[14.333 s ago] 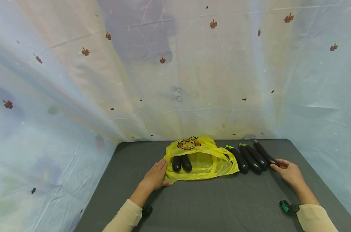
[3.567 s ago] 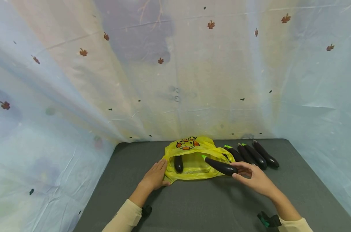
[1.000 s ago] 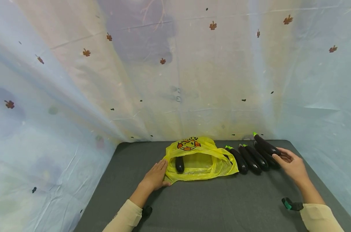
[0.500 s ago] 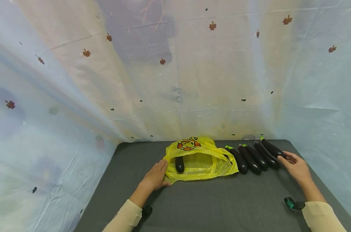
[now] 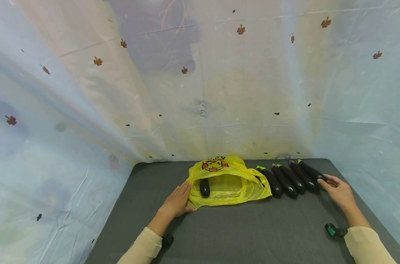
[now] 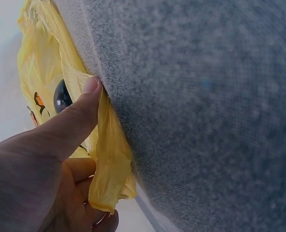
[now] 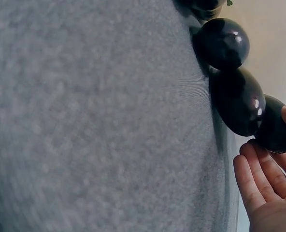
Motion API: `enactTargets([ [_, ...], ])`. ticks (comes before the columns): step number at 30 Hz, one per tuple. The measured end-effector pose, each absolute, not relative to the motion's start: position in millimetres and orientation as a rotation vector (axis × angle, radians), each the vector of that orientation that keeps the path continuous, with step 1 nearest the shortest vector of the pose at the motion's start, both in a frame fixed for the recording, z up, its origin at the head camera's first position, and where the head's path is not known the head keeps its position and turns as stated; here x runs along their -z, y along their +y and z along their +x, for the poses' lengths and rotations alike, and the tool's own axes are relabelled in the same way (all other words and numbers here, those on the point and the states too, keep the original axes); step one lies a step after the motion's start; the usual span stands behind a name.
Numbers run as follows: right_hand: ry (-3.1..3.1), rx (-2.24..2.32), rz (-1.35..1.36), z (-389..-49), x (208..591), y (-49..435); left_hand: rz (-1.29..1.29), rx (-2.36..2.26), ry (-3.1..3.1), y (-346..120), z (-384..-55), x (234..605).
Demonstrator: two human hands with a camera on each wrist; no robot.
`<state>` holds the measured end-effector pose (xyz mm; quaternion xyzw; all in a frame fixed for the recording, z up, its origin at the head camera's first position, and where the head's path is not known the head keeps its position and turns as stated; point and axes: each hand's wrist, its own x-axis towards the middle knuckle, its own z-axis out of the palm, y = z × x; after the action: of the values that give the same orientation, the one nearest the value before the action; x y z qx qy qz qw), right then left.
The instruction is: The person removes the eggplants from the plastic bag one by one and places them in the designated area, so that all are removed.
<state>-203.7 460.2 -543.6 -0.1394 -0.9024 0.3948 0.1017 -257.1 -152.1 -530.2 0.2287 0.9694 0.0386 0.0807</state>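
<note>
A yellow plastic bag [image 5: 233, 187] with a printed cartoon lies on its side, mouth facing me. Just inside shows one dark eggplant [image 5: 204, 187]; the bag covers its far end. My left hand [image 5: 177, 200] grips the bag's left edge, and in the left wrist view the thumb [image 6: 78, 113] presses the yellow film with the fingers behind it. At the right end of a row of eggplants [image 5: 286, 182], my right hand [image 5: 339, 190] pinches the lower end of an eggplant with a green stem [image 5: 310, 170]. The right wrist view shows the thumb above that eggplant [image 7: 273, 128] and fingers below it.
The grey table [image 5: 233, 234] extends toward me in front of the bag. A pale patterned sheet [image 5: 220, 91] hangs behind and along both sides. The bag's right handle part overlaps the leftmost eggplant [image 5: 272, 183] of the row.
One of two eggplants seen in the bag earlier has been carried by my right hand to the row's right end. In the last second it has come down there. My left hand stays put.
</note>
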Motion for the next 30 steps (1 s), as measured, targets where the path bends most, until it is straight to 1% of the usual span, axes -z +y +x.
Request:
enactTargets([
  [12, -2.678, -1.144, -0.431, -208, 551, 465, 0.687, -0.098, 2.899, -151, -256, 528],
  [30, -2.704, -1.059, -0.291, -211, 558, 468, 0.678, -0.080, 2.899, -153, -257, 532],
])
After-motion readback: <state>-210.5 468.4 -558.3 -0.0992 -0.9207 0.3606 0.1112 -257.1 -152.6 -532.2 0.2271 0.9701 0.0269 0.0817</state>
